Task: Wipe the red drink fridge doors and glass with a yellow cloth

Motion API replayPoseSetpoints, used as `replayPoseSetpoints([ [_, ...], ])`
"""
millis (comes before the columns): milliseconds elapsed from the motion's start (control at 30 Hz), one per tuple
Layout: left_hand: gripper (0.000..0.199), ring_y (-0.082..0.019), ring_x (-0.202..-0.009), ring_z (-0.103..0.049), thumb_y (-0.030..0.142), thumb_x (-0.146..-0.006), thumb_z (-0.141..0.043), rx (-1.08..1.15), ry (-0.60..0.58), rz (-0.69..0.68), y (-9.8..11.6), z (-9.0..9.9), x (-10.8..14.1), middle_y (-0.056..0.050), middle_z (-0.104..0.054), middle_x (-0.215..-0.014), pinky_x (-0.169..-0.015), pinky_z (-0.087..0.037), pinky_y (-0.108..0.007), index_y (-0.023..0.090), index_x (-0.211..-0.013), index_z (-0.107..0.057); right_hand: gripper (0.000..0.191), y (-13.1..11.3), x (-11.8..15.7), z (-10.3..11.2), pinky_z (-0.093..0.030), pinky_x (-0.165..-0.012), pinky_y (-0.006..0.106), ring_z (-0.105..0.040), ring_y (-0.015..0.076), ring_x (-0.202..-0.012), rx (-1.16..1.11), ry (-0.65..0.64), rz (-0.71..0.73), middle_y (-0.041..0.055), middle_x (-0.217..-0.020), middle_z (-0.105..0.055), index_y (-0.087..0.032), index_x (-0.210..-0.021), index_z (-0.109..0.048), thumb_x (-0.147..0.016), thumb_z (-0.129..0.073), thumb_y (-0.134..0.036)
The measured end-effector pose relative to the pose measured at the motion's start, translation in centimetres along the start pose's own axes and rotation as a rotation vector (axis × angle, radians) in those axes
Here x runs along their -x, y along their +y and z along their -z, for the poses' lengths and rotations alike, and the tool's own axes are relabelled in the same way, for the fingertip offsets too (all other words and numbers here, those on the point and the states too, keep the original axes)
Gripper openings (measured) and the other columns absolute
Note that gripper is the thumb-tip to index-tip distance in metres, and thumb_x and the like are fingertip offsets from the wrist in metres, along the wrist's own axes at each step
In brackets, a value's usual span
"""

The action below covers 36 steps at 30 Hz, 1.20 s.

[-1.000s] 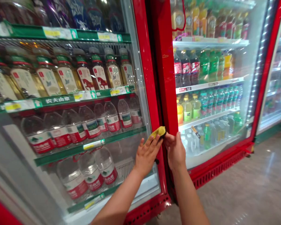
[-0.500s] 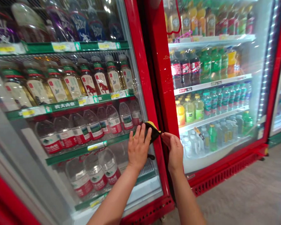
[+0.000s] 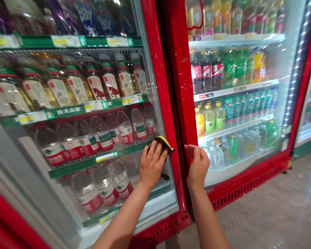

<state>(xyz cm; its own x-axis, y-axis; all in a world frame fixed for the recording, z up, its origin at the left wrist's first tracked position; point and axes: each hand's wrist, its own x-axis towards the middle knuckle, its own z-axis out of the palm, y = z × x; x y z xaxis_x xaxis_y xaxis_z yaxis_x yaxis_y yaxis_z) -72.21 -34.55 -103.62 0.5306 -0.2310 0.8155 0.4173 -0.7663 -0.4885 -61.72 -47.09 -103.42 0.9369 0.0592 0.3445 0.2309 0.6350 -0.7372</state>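
My left hand [image 3: 152,165] lies over a black cloth with a yellow edge [image 3: 163,140], holding it against the glass door of the left drinks fridge [image 3: 159,83]. Its fingers bend over the cloth, and most of the cloth is hidden beneath them. A dark strip [image 3: 165,176] shows below the palm. Just right of the door's red frame, my right hand [image 3: 198,166] is raised with its fingers curled together. It is apart from the cloth, and nothing shows in it.
Behind the glass, water bottles [image 3: 125,133] and tea bottles [image 3: 110,81] stand on green-edged shelves. To the right is a second red fridge [image 3: 180,69] with lit shelves of soft drinks [image 3: 229,65]. A dark gap separates the fridges. Grey floor [image 3: 269,211] lies at lower right.
My right hand has let go of the cloth's corner and drawn slightly right, its fingers curling in. My left hand stays on the cloth, a little lower. The view has shifted slightly.
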Motion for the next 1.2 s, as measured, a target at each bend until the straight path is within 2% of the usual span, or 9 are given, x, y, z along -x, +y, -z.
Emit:
replayPoseSetpoints([
  [233,0.046,-0.024,-0.152,-0.033,0.031,-0.094,-0.057,0.114,-0.117,-0.253,1.2,-0.8,-0.6,-0.01,-0.053,-0.152,-0.131,-0.003,-0.045,0.013,-0.136,-0.06,0.041,-0.6,0.5,-0.4,-0.053,-0.079,0.036,-0.07,0.0214,-0.086,0.015,-0.012,0.045,0.0092,-0.092,-0.075,-0.017,-0.089,-0.07,-0.093,-0.052,-0.053],
  [367,0.043,-0.024,-0.153,-0.029,0.023,-0.092,-0.062,0.053,-0.069,-0.105,-1.6,0.5,-1.8,-0.013,-0.052,-0.153,-0.13,-0.013,-0.046,0.015,-0.135,-0.061,0.043,-0.2,1.1,-0.8,-0.052,-0.08,0.037,-0.069,0.0224,-0.089,0.062,-0.028,0.049,0.0098,-0.094,-0.075,-0.017,-0.09,-0.071,-0.094,-0.05,-0.054],
  [500,0.038,-0.028,-0.154,-0.023,0.013,-0.089,-0.061,-0.012,-0.067,0.021,-0.5,1.0,2.3,-0.017,-0.056,-0.148,-0.129,-0.018,-0.049,0.012,-0.127,-0.065,0.042,-0.5,1.4,-0.9,-0.053,-0.082,0.038,-0.069,0.0229,-0.091,0.086,-0.055,0.082,0.0098,-0.096,-0.075,-0.017,-0.091,-0.071,-0.096,-0.048,-0.052],
  [600,0.039,-0.029,-0.153,-0.03,0.027,-0.09,-0.061,0.068,-0.144,-0.146,1.6,0.1,5.0,-0.017,-0.06,-0.144,-0.131,-0.012,-0.05,0.01,-0.125,-0.067,0.04,-0.9,1.8,-1.2,-0.052,-0.087,0.039,-0.069,0.0229,-0.095,0.16,-0.165,0.17,0.009,-0.099,-0.076,-0.019,-0.095,-0.073,-0.098,-0.046,-0.048],
  [733,0.037,-0.026,-0.149,-0.037,0.02,-0.09,-0.059,0.044,-0.081,-0.293,-0.3,0.1,2.5,-0.013,-0.062,-0.143,-0.131,-0.013,-0.048,0.014,-0.125,-0.066,0.034,-0.8,2.6,-1.7,-0.051,-0.094,0.04,-0.068,0.0232,-0.103,0.226,-0.327,0.302,0.0079,-0.105,-0.076,-0.021,-0.099,-0.075,-0.099,-0.048,-0.044],
  [867,0.055,-0.032,-0.155,-0.02,0.026,-0.087,-0.064,-0.053,-0.146,-0.001,-5.3,3.1,-0.7,-0.016,-0.048,-0.155,-0.127,-0.021,-0.057,0.015,-0.14,-0.056,0.034,-0.5,3.4,-2.4,-0.052,-0.093,0.041,-0.069,0.0236,-0.101,0.232,-0.293,0.308,0.0083,-0.103,-0.077,-0.021,-0.099,-0.075,-0.099,-0.049,-0.042],
  [1000,0.057,-0.035,-0.156,-0.014,0.023,-0.085,-0.068,-0.117,-0.139,0.163,-5.4,4.6,2.8,-0.02,-0.047,-0.155,-0.127,-0.021,-0.058,0.012,-0.139,-0.055,0.034,-1.2,4.4,-3.0,-0.052,-0.093,0.041,-0.069,0.0238,-0.101,0.248,-0.278,0.339,0.0084,-0.103,-0.077,-0.021,-0.098,-0.076,-0.099,-0.049,-0.041],
  [1100,0.042,-0.03,-0.153,-0.029,0.017,-0.089,-0.061,-0.082,-0.146,-0.09,-3.7,3.8,5.8,-0.015,-0.057,-0.148,-0.128,-0.022,-0.053,0.013,-0.131,-0.061,0.032,-1.8,5.1,-3.3,-0.053,-0.094,0.041,-0.069,0.0236,-0.102,0.233,-0.3,0.382,0.0085,-0.104,-0.076,-0.021,-0.097,-0.075,-0.099,-0.049,-0.039],
  [1200,0.038,-0.026,-0.149,-0.038,0.018,-0.093,-0.057,-0.023,-0.196,-0.324,-4.1,3.6,5.1,-0.013,-0.055,-0.15,-0.128,-0.023,-0.05,0.016,-0.131,-0.062,0.031,-1.8,5.6,-3.5,-0.053,-0.093,0.042,-0.07,0.0242,-0.101,0.223,-0.292,0.41,0.0088,-0.103,-0.076,-0.021,-0.097,-0.075,-0.099,-0.049,-0.039],
])
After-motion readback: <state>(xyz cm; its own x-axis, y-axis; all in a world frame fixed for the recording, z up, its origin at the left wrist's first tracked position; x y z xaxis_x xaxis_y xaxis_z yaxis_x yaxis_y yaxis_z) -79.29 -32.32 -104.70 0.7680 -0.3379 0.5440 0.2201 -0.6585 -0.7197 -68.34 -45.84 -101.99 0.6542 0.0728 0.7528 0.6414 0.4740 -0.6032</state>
